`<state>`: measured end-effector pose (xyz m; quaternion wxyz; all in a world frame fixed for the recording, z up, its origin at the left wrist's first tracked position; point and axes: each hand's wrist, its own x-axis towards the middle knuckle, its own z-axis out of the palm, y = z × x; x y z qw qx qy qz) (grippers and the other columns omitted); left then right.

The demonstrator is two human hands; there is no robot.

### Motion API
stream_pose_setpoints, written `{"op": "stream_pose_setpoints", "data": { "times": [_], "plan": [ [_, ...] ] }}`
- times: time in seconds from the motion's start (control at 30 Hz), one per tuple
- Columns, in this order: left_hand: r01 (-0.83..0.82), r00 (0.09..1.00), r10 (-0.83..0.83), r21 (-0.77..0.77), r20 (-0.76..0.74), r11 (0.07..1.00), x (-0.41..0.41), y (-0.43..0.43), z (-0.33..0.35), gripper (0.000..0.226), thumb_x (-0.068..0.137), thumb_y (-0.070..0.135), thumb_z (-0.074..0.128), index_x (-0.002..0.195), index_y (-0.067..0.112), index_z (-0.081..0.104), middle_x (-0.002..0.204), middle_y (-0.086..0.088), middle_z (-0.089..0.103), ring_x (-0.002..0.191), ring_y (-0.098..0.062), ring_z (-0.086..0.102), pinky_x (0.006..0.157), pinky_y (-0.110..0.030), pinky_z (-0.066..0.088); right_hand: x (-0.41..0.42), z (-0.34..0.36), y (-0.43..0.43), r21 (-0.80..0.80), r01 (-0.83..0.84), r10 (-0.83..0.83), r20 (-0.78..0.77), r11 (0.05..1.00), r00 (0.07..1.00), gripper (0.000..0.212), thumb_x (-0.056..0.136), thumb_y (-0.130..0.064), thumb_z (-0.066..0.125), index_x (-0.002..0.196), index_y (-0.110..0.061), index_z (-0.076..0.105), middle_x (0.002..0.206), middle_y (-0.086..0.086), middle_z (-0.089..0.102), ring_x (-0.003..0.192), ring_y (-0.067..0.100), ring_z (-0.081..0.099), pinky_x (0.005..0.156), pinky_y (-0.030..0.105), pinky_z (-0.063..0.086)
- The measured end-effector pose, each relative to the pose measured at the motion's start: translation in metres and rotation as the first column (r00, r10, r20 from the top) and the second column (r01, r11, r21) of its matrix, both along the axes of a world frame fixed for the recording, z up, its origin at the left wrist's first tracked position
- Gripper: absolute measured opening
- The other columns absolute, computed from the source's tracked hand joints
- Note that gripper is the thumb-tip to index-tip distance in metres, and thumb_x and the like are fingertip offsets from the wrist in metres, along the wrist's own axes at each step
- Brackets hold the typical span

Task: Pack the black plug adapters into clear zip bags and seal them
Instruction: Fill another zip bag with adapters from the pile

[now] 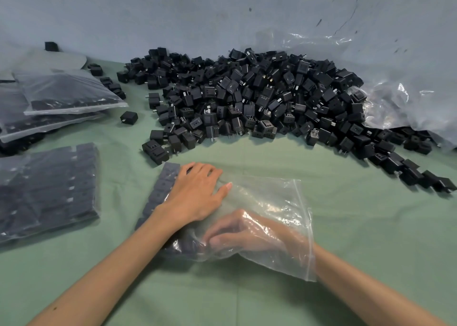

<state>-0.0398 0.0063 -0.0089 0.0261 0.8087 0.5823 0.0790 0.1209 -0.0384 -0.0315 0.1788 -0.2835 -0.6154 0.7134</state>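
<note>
A clear zip bag [279,202] lies on the green cloth in front of me, its zip mouth toward the right. Rows of black plug adapters [163,184] fill its left end. My left hand [195,194] rests flat on top of the bag, fingers straight, pressing on those adapters. My right hand [242,234] is inside the bag up to the wrist, seen through the plastic. Its fingers are curled at the adapters in the bag's near left corner [185,246]. A big heap of loose adapters [247,98] lies behind the bag.
Filled bags lie at the left: one flat [49,189] and a stack behind it [66,93]. A large crumpled plastic sheet [395,98] sits at the back right, with loose adapters trailing to the right edge [420,174]. A grey wall stands behind the heap.
</note>
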Motion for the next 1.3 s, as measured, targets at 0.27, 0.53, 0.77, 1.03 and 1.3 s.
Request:
{"op": "stream_pose_setpoints", "data": {
  "times": [0.27, 0.53, 0.77, 1.03, 1.3],
  "plan": [
    [0.001, 1.000, -0.001, -0.010, 0.029, 1.000, -0.002, 0.001, -0.001, 0.056, 0.095, 0.057, 0.021, 0.134, 0.025, 0.046, 0.137, 0.005, 0.047, 0.129, -0.012, 0.034, 0.111, -0.032, 0.012, 0.067, 0.031, 0.028, 0.032, -0.407, 0.395, 0.182, 0.913, 0.901, 0.042, 0.098, -0.017, 0.051, 0.137, 0.000, 0.046, 0.134, 0.018, 0.055, 0.126, 0.031, 0.052, 0.107, 0.039, 0.040],
    [-0.005, 1.000, 0.005, -0.003, 0.012, 1.000, -0.001, 0.000, -0.001, 0.071, 0.087, 0.062, 0.008, 0.135, 0.024, 0.045, 0.137, 0.005, 0.047, 0.129, -0.012, 0.035, 0.112, -0.034, 0.012, 0.171, 0.063, 0.081, 0.276, 0.156, -0.288, 0.545, 0.949, 0.787, 0.012, 0.088, -0.029, 0.065, 0.093, -0.021, 0.072, 0.094, 0.004, 0.073, 0.077, 0.012, 0.067, 0.065, 0.024, 0.051],
    [-0.008, 1.000, 0.008, -0.007, 0.002, 1.000, -0.001, -0.001, 0.000, 0.065, 0.091, 0.060, 0.013, 0.135, 0.024, 0.044, 0.137, 0.005, 0.047, 0.129, -0.013, 0.035, 0.113, -0.035, 0.014, 0.149, 0.050, 0.171, 0.782, 0.392, -0.874, 0.414, 0.484, 0.254, 0.048, 0.089, -0.026, 0.059, 0.136, -0.020, 0.049, 0.136, 0.014, 0.042, 0.124, 0.029, 0.044, 0.103, 0.041, 0.041],
    [0.000, 1.000, 0.000, -0.007, 0.000, 1.000, -0.001, -0.001, 0.000, 0.060, 0.094, 0.057, 0.018, 0.135, 0.023, 0.045, 0.137, 0.005, 0.047, 0.129, -0.013, 0.035, 0.113, -0.034, 0.014, 0.132, 0.041, 0.191, 0.857, 0.256, -0.885, 0.465, 0.446, -0.012, 0.040, 0.092, -0.028, 0.057, 0.129, -0.013, 0.052, 0.136, 0.017, 0.038, 0.126, 0.037, 0.035, 0.095, 0.046, 0.039],
    [0.004, 1.000, -0.004, -0.015, -0.003, 1.000, -0.001, -0.002, 0.002, 0.059, 0.095, 0.057, 0.018, 0.136, 0.023, 0.044, 0.138, 0.004, 0.047, 0.130, -0.014, 0.034, 0.113, -0.035, 0.014, 0.150, 0.030, 0.159, 0.816, 0.373, -0.894, 0.436, 0.442, 0.104, 0.020, 0.090, -0.021, 0.058, 0.107, -0.010, 0.059, 0.114, 0.020, 0.058, 0.099, 0.036, 0.060, 0.087, 0.038, 0.046]
  ]
}}
